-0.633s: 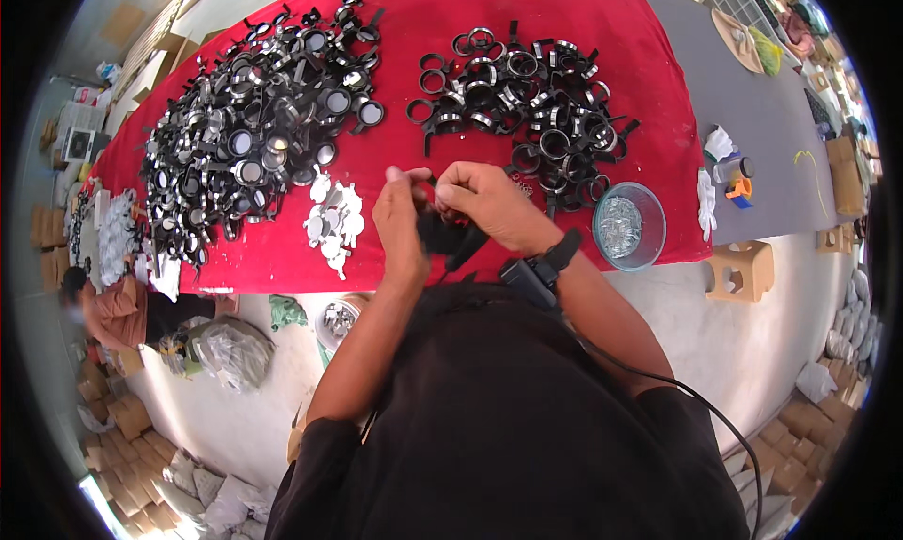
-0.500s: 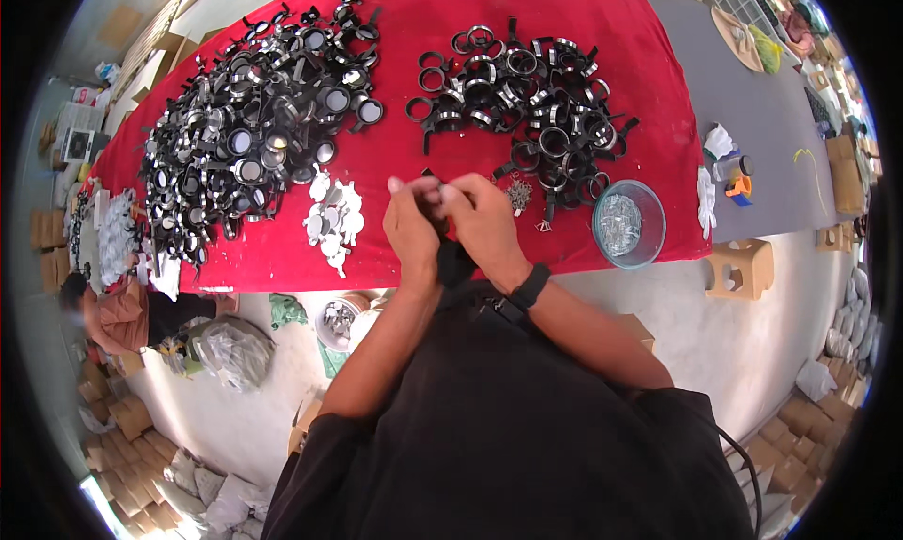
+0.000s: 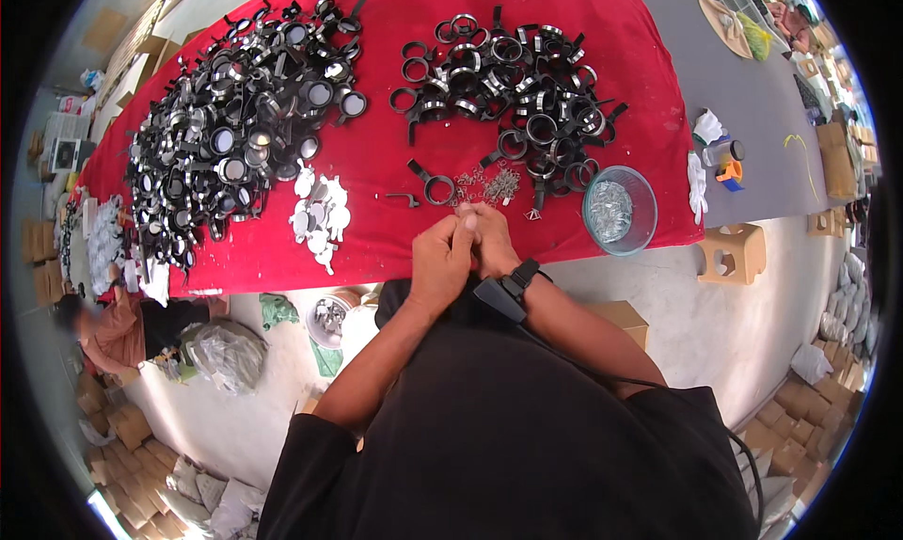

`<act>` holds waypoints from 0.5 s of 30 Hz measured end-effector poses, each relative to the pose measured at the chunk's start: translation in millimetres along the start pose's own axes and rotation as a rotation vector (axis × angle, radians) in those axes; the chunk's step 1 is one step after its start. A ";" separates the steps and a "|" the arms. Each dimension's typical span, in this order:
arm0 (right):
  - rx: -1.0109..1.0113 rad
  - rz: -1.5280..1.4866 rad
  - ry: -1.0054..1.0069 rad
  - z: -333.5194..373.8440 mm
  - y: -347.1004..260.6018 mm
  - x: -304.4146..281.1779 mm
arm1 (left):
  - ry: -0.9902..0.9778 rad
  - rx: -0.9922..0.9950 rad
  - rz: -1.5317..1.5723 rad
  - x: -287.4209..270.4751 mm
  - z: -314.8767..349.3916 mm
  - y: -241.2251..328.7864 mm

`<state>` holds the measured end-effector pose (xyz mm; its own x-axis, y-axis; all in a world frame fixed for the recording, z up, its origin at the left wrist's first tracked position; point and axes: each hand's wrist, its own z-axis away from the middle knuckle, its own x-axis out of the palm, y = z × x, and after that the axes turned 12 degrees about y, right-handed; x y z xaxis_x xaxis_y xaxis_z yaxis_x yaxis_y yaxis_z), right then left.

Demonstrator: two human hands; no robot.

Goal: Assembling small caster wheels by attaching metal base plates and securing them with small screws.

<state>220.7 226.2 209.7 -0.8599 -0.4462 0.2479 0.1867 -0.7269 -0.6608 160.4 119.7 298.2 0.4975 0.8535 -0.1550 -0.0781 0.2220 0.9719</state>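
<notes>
My left hand (image 3: 442, 261) and my right hand (image 3: 493, 242) meet at the front edge of the red-covered table, fingers closed and pressed together. Whatever they pinch is too small or hidden to make out. Just beyond the fingertips lies a black ring with a short handle (image 3: 438, 190), with a small black lever-shaped piece (image 3: 404, 200) to its left. A little heap of tiny metal springs or clips (image 3: 504, 184) is spread beside the ring, beyond my right hand. Farther left is a pile of flat white discs with tabs (image 3: 322, 218).
A large heap of black-and-silver ring parts with discs (image 3: 226, 145) covers the table's left; open black rings (image 3: 527, 88) are piled right of centre. A glass bowl (image 3: 642, 197) of small metal pieces stands near the right edge. A person (image 3: 118, 328) sits at far left; a stool (image 3: 734, 254) stands right.
Both hands have drawn back toward me and slightly right, still together. The ring and small black piece they covered now show on the cloth. The view has shifted a little.
</notes>
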 end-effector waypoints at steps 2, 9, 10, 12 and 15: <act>-0.380 0.317 0.136 -10.9 -8.5 -6.6 | -0.121 -0.004 -0.135 -8.4 -19.6 25.0; -0.830 0.843 0.442 -35.4 -40.6 -4.4 | -0.413 0.146 -0.439 7.6 -5.0 60.2; -0.822 0.838 0.468 -37.8 -41.0 -6.4 | -0.415 0.090 -0.473 10.6 -5.0 61.2; -0.863 0.886 0.478 -41.5 -38.5 -12.2 | -0.407 0.127 -0.475 13.5 -1.4 52.6; -0.896 1.042 0.451 -47.0 -31.0 -22.2 | -0.336 0.270 -0.503 20.3 13.1 39.5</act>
<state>211.7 283.2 191.4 -0.6269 -0.2362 -0.7424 0.6005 0.4607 -0.6536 178.7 139.6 335.8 0.6625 0.4739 -0.5801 0.4316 0.3916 0.8127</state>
